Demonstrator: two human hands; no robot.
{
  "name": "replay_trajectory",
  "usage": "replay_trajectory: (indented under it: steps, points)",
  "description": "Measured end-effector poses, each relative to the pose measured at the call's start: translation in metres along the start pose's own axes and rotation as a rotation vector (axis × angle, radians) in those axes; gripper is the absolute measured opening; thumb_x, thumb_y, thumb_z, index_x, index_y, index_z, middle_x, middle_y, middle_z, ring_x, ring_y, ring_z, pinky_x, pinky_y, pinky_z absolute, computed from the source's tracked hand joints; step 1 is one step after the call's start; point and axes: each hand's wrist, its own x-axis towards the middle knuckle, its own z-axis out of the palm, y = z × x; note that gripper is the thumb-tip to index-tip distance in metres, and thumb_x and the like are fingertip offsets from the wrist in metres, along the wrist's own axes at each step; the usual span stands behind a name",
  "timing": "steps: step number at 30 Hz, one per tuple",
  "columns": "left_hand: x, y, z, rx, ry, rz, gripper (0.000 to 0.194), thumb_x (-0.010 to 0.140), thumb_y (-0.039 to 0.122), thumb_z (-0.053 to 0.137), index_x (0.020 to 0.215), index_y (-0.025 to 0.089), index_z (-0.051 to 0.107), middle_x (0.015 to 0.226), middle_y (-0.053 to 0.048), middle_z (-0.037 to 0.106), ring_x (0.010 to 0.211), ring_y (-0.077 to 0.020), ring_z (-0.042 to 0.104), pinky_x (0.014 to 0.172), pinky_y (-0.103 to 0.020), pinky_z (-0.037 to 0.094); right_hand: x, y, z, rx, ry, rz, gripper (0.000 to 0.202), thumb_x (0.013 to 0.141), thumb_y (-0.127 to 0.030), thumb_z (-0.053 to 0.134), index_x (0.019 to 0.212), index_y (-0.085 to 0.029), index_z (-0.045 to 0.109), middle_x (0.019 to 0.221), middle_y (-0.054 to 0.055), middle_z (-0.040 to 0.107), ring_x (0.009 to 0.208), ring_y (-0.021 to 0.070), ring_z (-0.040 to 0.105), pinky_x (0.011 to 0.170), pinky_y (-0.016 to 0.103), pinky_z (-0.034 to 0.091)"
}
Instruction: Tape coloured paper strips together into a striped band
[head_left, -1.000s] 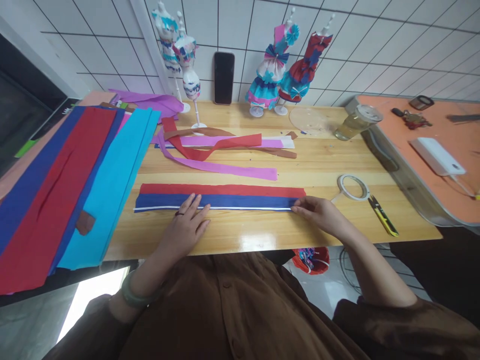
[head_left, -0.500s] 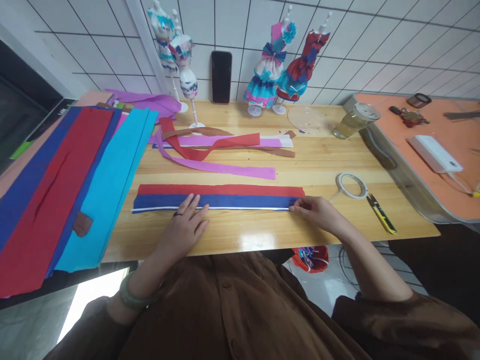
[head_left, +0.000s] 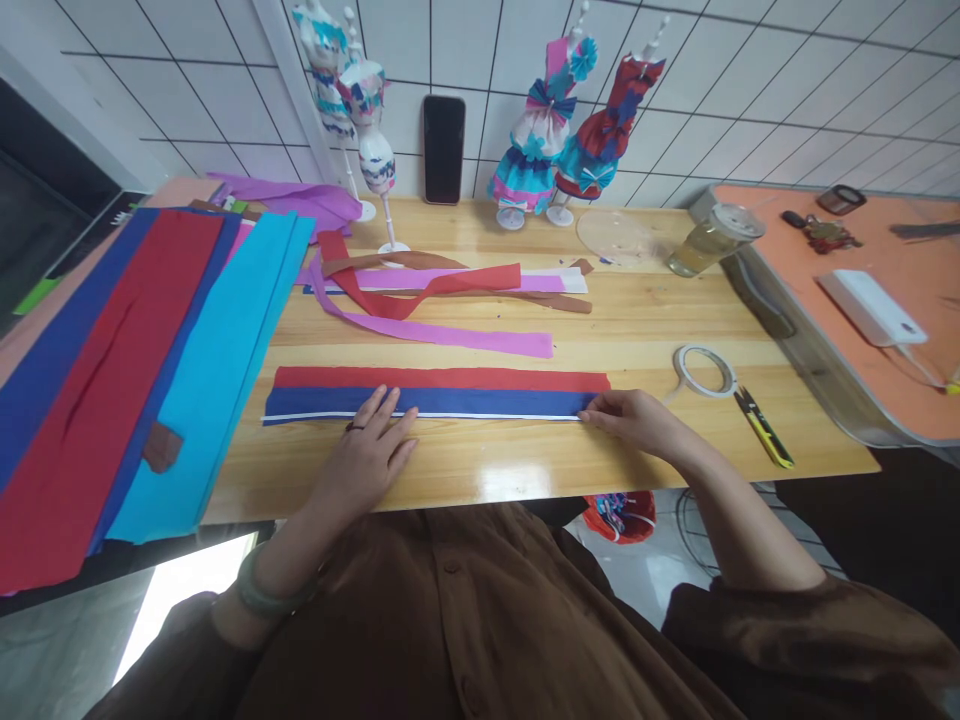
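Note:
A long blue fabric strip (head_left: pixel 480 401) lies flat before me, with a red strip (head_left: pixel 442 378) along its far side. A narrow white tape (head_left: pixel 487 416) runs along the blue strip's near edge. My left hand (head_left: pixel 371 440) rests on the blue strip left of its middle, fingers spread and flat. At the right end, my right hand (head_left: pixel 622 415) pinches the near corner where the white tape ends; its fingertips partly hide that spot. A white tape roll (head_left: pixel 705 371) and yellow-black thread snips (head_left: pixel 763 428) lie to the right of this hand.
Loose purple, red and brown strips (head_left: pixel 450 340) lie farther back. Stacked coloured fabric (head_left: pixel 217 370) covers the left side. Small dressed mannequins (head_left: pixel 532 150), a phone (head_left: pixel 443 150) and a cup of liquid (head_left: pixel 712 240) stand at the back. An orange-topped surface (head_left: pixel 900 280) adjoins the right.
Both hands keep their places on the strip. The view has shifted very slightly; nothing else has visibly moved.

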Motion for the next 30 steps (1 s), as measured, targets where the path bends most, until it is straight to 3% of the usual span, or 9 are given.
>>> replay_trajectory:
  steps: [13,30]
  points:
    - [0.000,0.000,-0.001,-0.061,0.002,-0.020,0.039,0.088,0.029,0.043,0.122,0.016,0.054,0.140,-0.014,0.039,0.135,-0.0294,0.024,0.104,-0.048,0.034,0.006,0.009,-0.001,0.013,-0.035,-0.066,0.043,0.073,-0.060,0.052,0.067,-0.019,0.060,0.055,-0.003,0.048,0.054,0.0113,0.039,0.052,0.024,0.031]
    - [0.000,0.000,-0.002,-0.073,-0.007,-0.015,0.039,0.088,0.029,0.043,0.124,0.016,0.052,0.141,-0.013,0.037,0.135,-0.0292,0.022,0.105,-0.048,0.033,0.010,0.007,0.001,-0.137,-0.012,-0.065,0.031,0.077,-0.048,0.050,0.065,-0.020,0.058,0.057,-0.001,0.053,0.054,0.0130,0.045,0.051,0.026,0.032]
